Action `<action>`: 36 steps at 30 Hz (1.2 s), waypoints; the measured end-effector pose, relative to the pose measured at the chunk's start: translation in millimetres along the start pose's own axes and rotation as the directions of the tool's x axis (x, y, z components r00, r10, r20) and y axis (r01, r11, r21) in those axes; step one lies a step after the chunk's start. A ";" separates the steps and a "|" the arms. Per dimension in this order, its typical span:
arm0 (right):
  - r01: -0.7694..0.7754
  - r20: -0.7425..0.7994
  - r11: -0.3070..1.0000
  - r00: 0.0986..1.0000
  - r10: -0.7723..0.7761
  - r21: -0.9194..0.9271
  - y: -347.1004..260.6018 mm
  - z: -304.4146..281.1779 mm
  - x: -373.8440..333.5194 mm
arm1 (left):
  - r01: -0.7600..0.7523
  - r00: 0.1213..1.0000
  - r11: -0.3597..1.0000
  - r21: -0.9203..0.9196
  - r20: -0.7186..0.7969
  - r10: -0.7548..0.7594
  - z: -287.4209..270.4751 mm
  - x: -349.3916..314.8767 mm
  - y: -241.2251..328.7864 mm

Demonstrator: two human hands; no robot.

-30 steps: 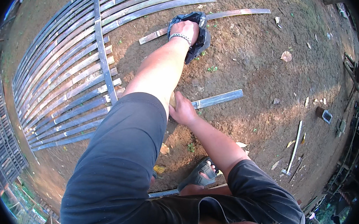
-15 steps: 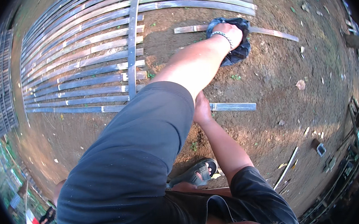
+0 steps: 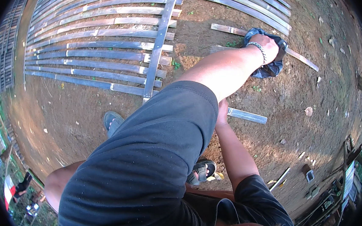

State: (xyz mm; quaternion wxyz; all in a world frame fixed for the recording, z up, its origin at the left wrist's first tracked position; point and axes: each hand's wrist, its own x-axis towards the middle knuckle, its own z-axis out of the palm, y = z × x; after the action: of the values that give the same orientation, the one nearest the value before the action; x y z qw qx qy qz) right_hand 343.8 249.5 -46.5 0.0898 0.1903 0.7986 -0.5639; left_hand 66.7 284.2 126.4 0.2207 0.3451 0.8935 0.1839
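Note:
My left arm, in a dark sleeve, stretches across to the upper right. There my left hand (image 3: 268,47), with a chain bracelet at the wrist, is closed on a crumpled black plastic bag (image 3: 274,69). A loose bamboo strip (image 3: 302,59) passes beneath the bag, showing on both sides of it. Lower down, my right hand (image 3: 222,113) is beside a second bamboo strip (image 3: 249,115). My left forearm covers its fingers, so whether they grip that strip cannot be made out.
Rows of bamboo slats (image 3: 100,55) lie at the upper left, crossed by one bamboo bar (image 3: 160,42). Sandalled feet (image 3: 202,170) stand on the bare soil. A thin pale stick (image 3: 280,179) and a small square block (image 3: 308,173) lie at the lower right, near piled debris.
The view has shifted, so the slats, strips and bag appear lower and farther right. My left hand stays closed on the bag over the strip. Another sandal now shows left of my sleeve.

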 end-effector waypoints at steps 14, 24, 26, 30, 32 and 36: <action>0.298 0.121 0.917 0.954 -0.275 -0.265 -3.7 -14.3 -0.9 | -0.082 0.973 0.977 -0.199 -0.228 0.036 2.8 -29.6 2.6; 0.100 0.214 0.994 0.973 -0.087 -0.053 -24.0 -8.7 -9.4 | -0.090 0.933 0.959 -0.270 -0.359 -0.014 29.4 -37.7 -8.4; 0.145 0.217 0.975 0.970 -0.107 -0.170 -40.8 -12.9 -5.8 | -0.093 0.878 0.858 -0.505 -0.448 -0.169 26.2 -54.2 -7.7; 0.182 0.048 0.924 0.983 -0.176 -0.337 -68.5 -22.0 -2.6 | -0.325 0.605 0.518 -0.791 -0.595 -0.529 15.2 -137.6 -18.0; 0.006 0.044 0.936 0.999 0.010 -0.351 -77.6 -19.7 -5.7 | -0.352 0.540 0.427 -0.833 -0.554 -0.634 36.9 -193.1 -50.9; -0.040 0.032 0.954 0.998 0.052 -0.297 -68.7 -15.8 -5.6 | -0.216 0.445 0.252 -0.943 -0.325 -0.834 87.6 -269.1 -115.1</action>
State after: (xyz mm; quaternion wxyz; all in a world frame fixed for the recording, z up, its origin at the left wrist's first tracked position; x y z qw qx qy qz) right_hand 322.1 243.1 20.5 0.1462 0.1820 0.8673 -0.4396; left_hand 229.5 31.9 69.9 -0.0387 -0.2061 0.6539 0.7269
